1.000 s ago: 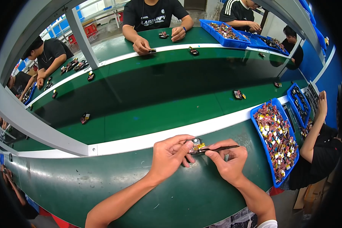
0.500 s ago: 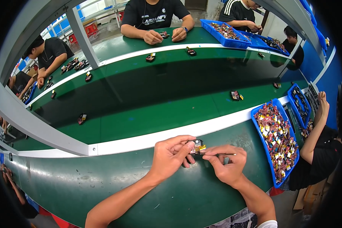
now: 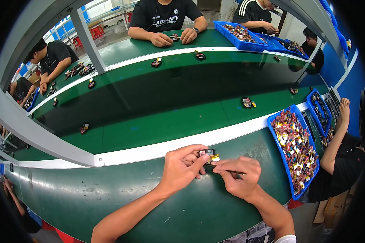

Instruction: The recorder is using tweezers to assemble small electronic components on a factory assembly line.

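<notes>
My left hand point(image 3: 179, 169) is closed around a small black plastic housing point(image 3: 207, 152) with electronic parts inside and a yellow-and-white labelled piece point(image 3: 215, 157) at its right side. Pinched in my right hand point(image 3: 244, 178) is a thin dark stick-like tool point(image 3: 237, 172); its kind is not clear. The tool's tip points at the housing's lower edge, partly hidden by my fingers. Both hands are held over the green worktable point(image 3: 121, 198), close together.
To the right stands a blue tray point(image 3: 273, 128) heaped with small wired parts; a smaller blue tray point(image 3: 329, 126) lies beyond. Ahead, past a white rail point(image 3: 150, 150), a green conveyor belt point(image 3: 170, 125) carries scattered black housings point(image 3: 246, 103). A co-worker's arm point(image 3: 337, 139) is at the right.
The housings on the belt have shifted slightly left. My right hand has moved a little left and down, and the tool now slopes down to the right. The housing in my left hand has turned slightly.
</notes>
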Tool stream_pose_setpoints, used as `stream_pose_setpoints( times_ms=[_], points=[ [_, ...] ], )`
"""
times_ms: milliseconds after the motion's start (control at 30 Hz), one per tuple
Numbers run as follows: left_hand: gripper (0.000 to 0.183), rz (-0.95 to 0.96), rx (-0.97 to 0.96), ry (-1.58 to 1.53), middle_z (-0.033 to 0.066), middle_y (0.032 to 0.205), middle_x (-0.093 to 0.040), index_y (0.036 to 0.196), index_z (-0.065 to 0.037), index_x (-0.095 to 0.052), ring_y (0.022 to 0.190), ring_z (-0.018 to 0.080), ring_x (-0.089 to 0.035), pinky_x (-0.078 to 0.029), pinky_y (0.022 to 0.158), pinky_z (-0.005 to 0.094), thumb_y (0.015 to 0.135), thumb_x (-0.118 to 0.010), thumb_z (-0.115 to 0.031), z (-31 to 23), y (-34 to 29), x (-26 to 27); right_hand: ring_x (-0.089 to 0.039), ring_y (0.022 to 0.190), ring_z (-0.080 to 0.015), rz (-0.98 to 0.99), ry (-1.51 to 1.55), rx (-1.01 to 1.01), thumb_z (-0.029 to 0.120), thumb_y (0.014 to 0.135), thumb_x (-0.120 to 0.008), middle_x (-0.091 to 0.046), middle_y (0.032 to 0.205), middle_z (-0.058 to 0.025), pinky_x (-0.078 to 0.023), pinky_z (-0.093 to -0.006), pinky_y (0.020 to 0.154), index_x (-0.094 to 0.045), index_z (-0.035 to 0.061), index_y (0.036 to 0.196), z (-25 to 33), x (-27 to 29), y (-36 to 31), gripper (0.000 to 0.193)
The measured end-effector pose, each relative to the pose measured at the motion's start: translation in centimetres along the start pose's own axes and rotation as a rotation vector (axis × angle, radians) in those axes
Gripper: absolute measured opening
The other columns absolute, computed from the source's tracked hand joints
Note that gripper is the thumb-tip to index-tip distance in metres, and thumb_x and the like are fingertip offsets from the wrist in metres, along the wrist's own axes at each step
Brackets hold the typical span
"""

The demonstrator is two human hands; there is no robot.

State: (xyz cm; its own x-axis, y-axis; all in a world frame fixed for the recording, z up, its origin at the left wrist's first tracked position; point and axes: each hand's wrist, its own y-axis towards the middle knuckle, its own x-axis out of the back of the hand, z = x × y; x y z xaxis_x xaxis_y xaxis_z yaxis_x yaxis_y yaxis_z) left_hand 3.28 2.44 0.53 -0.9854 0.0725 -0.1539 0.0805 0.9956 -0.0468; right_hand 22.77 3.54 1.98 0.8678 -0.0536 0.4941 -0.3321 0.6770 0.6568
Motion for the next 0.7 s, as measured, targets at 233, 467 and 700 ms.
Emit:
stream_pose_setpoints(
  times_ms=[233,467,700],
  points=[
    [0.022,-0.008,0.012,0.003,0.0091,0.076,-0.071,0.116,0.009,-0.067,0.062,0.0106,-0.067,-0.054,0.052,0.0243,0.097,-0.067,0.0,0.04,0.04,0.03,-0.067,0.055,-0.0086,0.009,-0.068,0.157,-0.007,0.068,-0.078,-0.08,0.084,-0.0033,-0.039,-0.0217,0.05,-0.075,0.0101,0.081,-0.2,-0.2,-0.1,0.022],
    [0.02,-0.004,0.011,0.033,0.0087,0.076,-0.071,0.115,0.01,-0.068,0.06,0.0105,-0.067,-0.054,0.052,0.0245,0.096,-0.066,0.002,-0.01,-0.02,0.12,-0.066,0.055,-0.0085,0.002,-0.076,0.177,-0.007,0.068,-0.078,-0.08,0.084,-0.0028,-0.038,-0.022,0.049,-0.074,0.011,0.081,-0.17,-0.41,-0.17,0.023],
    [0.019,0.005,0.006,0.049,0.0092,0.077,-0.072,0.114,0.01,-0.068,0.059,0.0106,-0.066,-0.054,0.052,0.0249,0.097,-0.065,0.003,0.39,0.12,0.08,-0.066,0.054,-0.0081,0.013,-0.09,0.156,-0.007,0.067,-0.077,-0.08,0.084,-0.0021,-0.037,-0.0222,0.048,-0.075,0.0114,0.081,-0.08,-0.36,-0.3,0.023]
  ],
)
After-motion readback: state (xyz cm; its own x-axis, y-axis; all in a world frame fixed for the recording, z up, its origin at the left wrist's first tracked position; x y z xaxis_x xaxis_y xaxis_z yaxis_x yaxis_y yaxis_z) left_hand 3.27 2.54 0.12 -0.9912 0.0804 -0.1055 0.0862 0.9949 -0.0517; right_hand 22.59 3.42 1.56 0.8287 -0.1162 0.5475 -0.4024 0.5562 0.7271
